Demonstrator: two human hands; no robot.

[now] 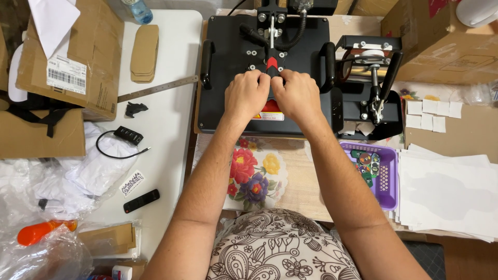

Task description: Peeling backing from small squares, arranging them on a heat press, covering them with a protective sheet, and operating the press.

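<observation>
Setting: a small home craft workshop, set up for heat-transfer printing.

- Black heat press (228, 78), flat plate closed, standing mid-table; a smaller black press (371, 85) just beside it.
- Flowered tablecloth (254, 173) under the machines, a household item.
- White folding table (171, 62) bearing a steel ruler (157, 88), a stack of cardboard cutouts (144, 53) and a black cable hub (128, 135).
- Cardboard shipping boxes (88, 57) on both sides.
- Stack of white paper sheets (446, 192); small white paper squares (433, 114).
- Purple plastic basket (386, 179) of small coloured printed pieces.
- White garments in clear plastic bags (36, 186).
</observation>
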